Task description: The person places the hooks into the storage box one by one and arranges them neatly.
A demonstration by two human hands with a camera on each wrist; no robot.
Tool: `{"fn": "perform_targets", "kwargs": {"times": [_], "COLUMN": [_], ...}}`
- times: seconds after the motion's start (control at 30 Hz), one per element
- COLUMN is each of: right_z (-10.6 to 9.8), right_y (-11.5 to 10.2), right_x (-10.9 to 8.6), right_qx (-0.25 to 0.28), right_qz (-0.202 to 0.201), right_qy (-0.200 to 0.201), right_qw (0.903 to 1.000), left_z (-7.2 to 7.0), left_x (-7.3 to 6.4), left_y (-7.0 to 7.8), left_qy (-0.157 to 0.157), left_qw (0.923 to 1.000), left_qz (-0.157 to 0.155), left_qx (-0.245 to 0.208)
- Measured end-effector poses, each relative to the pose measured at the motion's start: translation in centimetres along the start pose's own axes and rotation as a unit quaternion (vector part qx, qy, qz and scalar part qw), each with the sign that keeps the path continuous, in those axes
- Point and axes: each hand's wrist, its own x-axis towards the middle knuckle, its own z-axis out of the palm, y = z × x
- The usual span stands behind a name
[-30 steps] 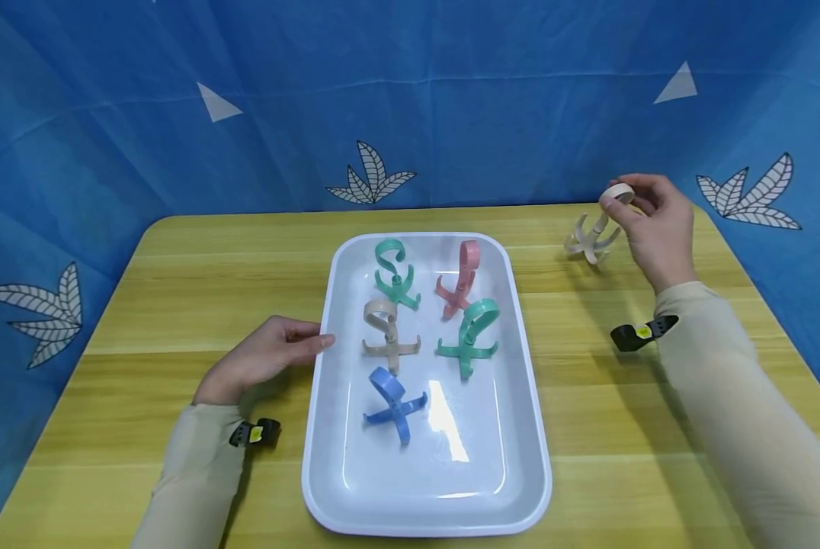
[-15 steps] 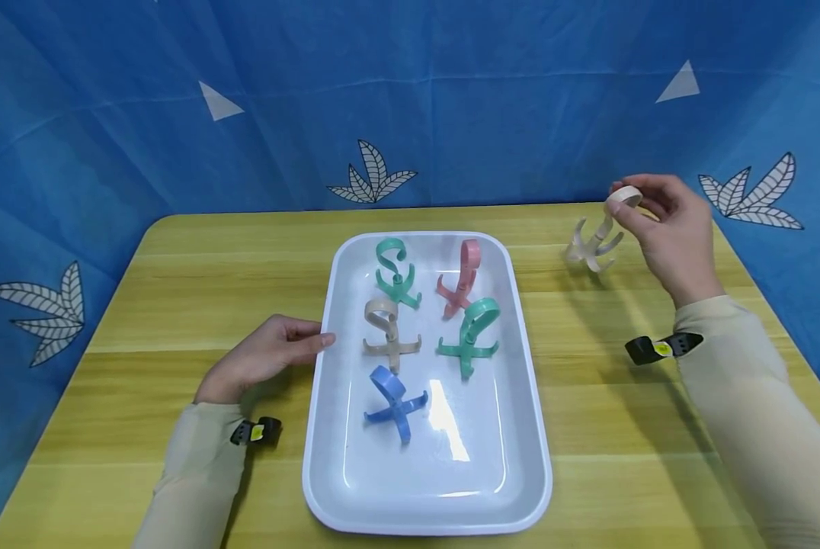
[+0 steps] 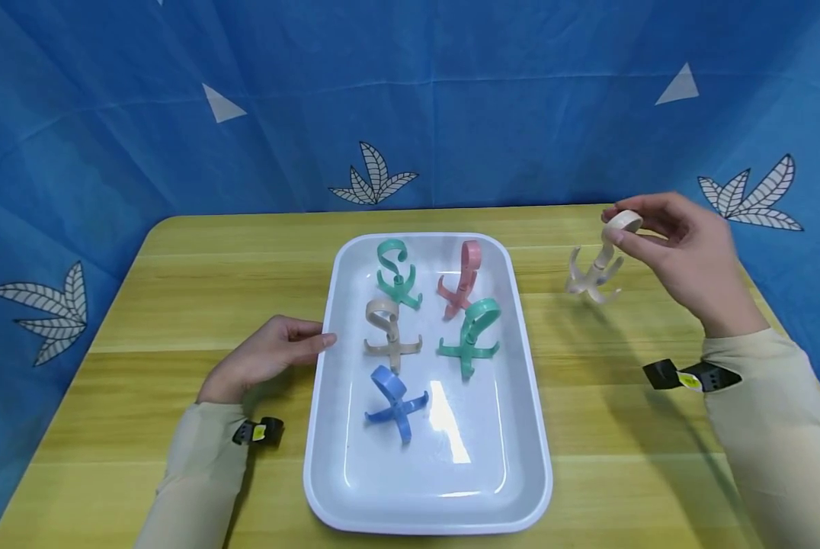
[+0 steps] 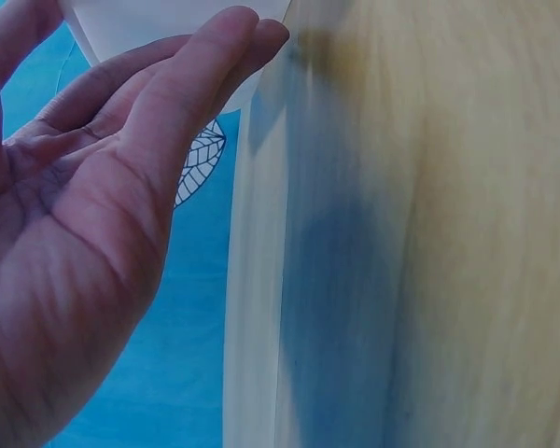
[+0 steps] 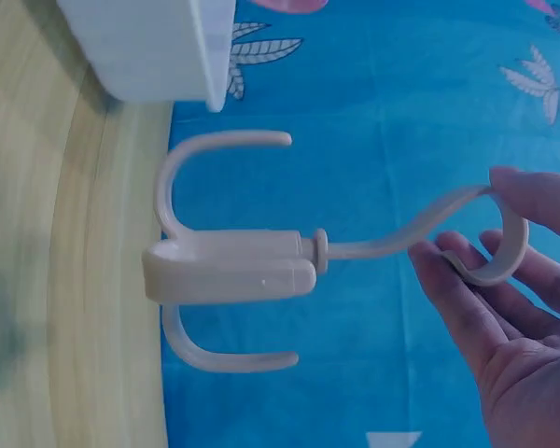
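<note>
My right hand (image 3: 698, 263) pinches the loop of a beige swivel hook (image 3: 597, 273) between thumb and fingers. This hook hangs tilted, prongs downward, over the right side of the table; the right wrist view shows its body (image 5: 233, 271) and curved prongs side-on. My left hand (image 3: 262, 358) holds the left edge of a white tray (image 3: 424, 492), thumb on the rim and the other fingers at the outer side. Standing in the tray are a green hook (image 3: 398, 288), a pink hook (image 3: 470, 259), a second beige hook (image 3: 391, 348), another green hook (image 3: 466, 351) and a blue hook (image 3: 398, 410).
The tray lies mid-table on a yellow wood-grain table (image 3: 197, 282). A blue cloth (image 3: 506, 145) with leaf and triangle prints hangs behind and beside the table. Bare tabletop shows between the tray and my right hand.
My right hand has moved toward me and slightly right, and the beige hook in it has come nearer too. The left hand, tray and hooks in it stay put.
</note>
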Motion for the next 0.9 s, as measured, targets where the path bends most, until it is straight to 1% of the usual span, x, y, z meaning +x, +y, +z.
{"fn": "perform_targets", "kwargs": {"times": [0.3,0.47,0.63,0.77,0.9], "right_z": [0.2,0.0,-0.1,0.2,0.5], "right_y": [-2.2,-3.6,-4.9,-5.8,-6.9], "right_x": [-2.0,-3.6,-4.9,-5.8,-6.6], "right_qx": [0.004,-0.012,-0.024,-0.042,-0.047], "right_qz": [-0.020,-0.041,-0.077,-0.108,-0.129], "right_qy": [-0.028,-0.064,-0.107,-0.130,-0.153], "right_qw": [0.9994,0.9970,0.9909,0.9847,0.9786], "left_z": [-0.2,-0.2,-0.3,-0.2,-0.3], "left_x": [-0.1,0.1,0.1,0.1,0.1], "left_y": [0.0,0.2,0.2,0.0,0.0], "left_qy": [0.003,0.002,0.001,-0.004,-0.006], "left_qw": [0.9999,0.9997,0.9999,0.9999,0.9999], "left_qz": [-0.004,-0.003,-0.005,-0.009,-0.010], "left_qx": [0.011,0.023,0.015,-0.003,-0.006]}}
